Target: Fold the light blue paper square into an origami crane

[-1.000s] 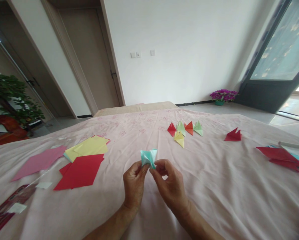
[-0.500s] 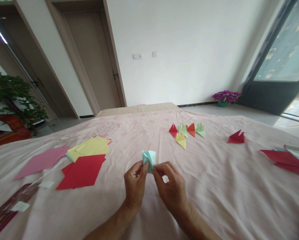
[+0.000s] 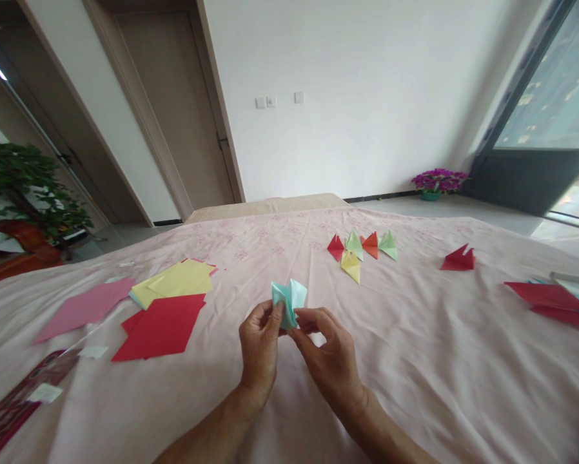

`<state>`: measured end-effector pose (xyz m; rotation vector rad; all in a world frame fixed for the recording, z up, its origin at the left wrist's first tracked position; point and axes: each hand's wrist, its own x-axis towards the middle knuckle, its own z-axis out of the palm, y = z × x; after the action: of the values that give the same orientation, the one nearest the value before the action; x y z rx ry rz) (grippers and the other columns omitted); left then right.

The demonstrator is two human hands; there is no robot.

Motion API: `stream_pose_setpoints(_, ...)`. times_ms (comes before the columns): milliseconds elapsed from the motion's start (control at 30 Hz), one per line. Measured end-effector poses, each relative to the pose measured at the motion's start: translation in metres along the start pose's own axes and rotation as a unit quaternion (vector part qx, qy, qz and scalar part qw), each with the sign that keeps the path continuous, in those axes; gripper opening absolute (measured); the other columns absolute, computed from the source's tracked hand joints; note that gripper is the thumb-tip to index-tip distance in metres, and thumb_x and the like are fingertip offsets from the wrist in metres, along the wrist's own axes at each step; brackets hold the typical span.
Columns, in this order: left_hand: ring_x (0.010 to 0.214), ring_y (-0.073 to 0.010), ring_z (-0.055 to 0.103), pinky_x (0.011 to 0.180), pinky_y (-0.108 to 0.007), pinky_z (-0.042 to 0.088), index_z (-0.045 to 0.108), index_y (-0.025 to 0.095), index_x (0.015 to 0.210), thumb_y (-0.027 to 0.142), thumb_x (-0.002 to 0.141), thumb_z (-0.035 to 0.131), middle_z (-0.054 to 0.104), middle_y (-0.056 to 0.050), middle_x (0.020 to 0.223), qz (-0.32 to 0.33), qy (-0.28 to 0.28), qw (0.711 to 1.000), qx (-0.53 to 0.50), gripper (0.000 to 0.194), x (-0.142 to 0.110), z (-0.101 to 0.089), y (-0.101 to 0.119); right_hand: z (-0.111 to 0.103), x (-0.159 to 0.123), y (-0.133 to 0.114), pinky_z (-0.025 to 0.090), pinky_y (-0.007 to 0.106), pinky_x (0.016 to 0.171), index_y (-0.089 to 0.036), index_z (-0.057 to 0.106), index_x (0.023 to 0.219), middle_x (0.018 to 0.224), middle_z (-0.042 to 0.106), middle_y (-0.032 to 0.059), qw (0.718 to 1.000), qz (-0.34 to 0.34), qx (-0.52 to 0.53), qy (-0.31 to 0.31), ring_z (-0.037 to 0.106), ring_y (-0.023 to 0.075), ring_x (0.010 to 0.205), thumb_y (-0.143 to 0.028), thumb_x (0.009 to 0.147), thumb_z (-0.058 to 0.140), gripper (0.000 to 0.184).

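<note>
Teal folded paper point(image 3: 296, 294) is between the 2 hands, above the pink cloth point(image 3: 415, 361), 2 points up. Left hand point(image 3: 259, 335): thumb and fingers pinched on its left side. Right hand point(image 3: 331, 351): thumb and index pinching its lower right edge. 5 folded pieces point(image 3: 354, 245) bunched beyond, to the right; red folded piece point(image 3: 458, 259) alone farther right. Red sheets point(image 3: 161, 327) and yellow sheets point(image 3: 176, 282) lie overlapping at left, pink sheet point(image 3: 84, 309) beside them.

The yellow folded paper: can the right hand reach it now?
Probably yes: nothing seems to stand between the right hand and the yellow folded paper, though that hand's fingers hold the turquoise paper.
</note>
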<state>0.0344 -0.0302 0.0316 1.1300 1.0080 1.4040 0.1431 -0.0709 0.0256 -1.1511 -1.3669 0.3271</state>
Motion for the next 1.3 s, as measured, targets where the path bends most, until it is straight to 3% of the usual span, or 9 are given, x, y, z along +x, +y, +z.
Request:
stream_pose_setpoints(167,0.065,-0.014,0.064,0.06,-0.025,0.055,0.065,0.013,0.093,0.04,0.077,0.069,0.066,-0.001,0.074,-0.003,0.007,1.0,-0.019,0.032,0.0,0.001,-0.003,0.002,-0.001,0.001,0.05,0.029,0.069,-0.022,0.065,0.095,0.08,0.062,0.0003,1.0,0.007,0.0,-0.002,0.06,0.0155,0.073,-0.015,0.08,0.067,0.017)
stream_pose_setpoints(500,0.062,-0.014,0.064,0.06,-0.025,0.054,0.062,0.013,0.085,0.039,0.076,0.07,0.066,-0.001,0.071,-0.02,-0.013,0.998,-0.05,0.028,0.002,0.0,-0.006,0.003,-0.003,-0.001,0.048,0.029,0.066,-0.022,0.064,0.093,0.078,0.062,0.0007,0.998,-0.04,-0.048,-0.003,0.059,0.0157,0.071,-0.014,0.083,0.062,0.013)
stream_pose_setpoints(833,0.084,-0.0201,0.067,0.074,-0.029,0.055,0.068,0.012,0.107,0.043,0.089,0.054,0.071,-0.009,0.094,0.012,-0.077,0.997,0.005,0.038,-0.008,0.002,0.014,0.003,-0.002,0.0,0.049,0.03,0.068,-0.022,0.061,0.094,0.081,0.061,0.0014,0.998,-0.025,-0.052,-0.011,0.059,0.0163,0.074,-0.014,0.083,0.059,0.013)
stream_pose_setpoints(1033,0.098,-0.0231,0.067,0.088,-0.036,0.055,0.058,0.019,0.127,0.037,0.082,0.065,0.068,-0.009,0.115,0.013,-0.129,0.992,-0.006,0.048,-0.016,0.005,0.006,-0.002,-0.001,0.005,0.052,0.03,0.07,-0.022,0.06,0.098,0.083,0.062,0.0014,1.0,-0.019,-0.019,0.013,0.061,0.0153,0.075,-0.015,0.088,0.052,0.014)
stream_pose_setpoints(1200,0.1,-0.0241,0.067,0.083,-0.037,0.059,0.06,0.021,0.125,0.036,0.087,0.059,0.067,-0.007,0.118,0.021,-0.124,0.992,0.001,0.041,-0.016,0.007,-0.001,-0.005,0.0,0.004,0.055,0.027,0.063,-0.021,0.06,0.094,0.083,0.061,0.0018,0.999,0.012,0.032,-0.001,0.061,0.0142,0.071,-0.019,0.091,0.05,0.011)
stream_pose_setpoints(1300,0.102,-0.0242,0.066,0.084,-0.036,0.058,0.063,0.021,0.122,0.035,0.087,0.058,0.068,-0.006,0.118,0.044,-0.117,0.992,0.018,0.037,-0.015,0.005,0.001,-0.009,0.004,0.002,0.053,0.029,0.065,-0.021,0.058,0.091,0.082,0.06,0.0008,0.999,-0.004,0.0,0.037,0.059,0.0146,0.071,-0.019,0.088,0.055,0.005)
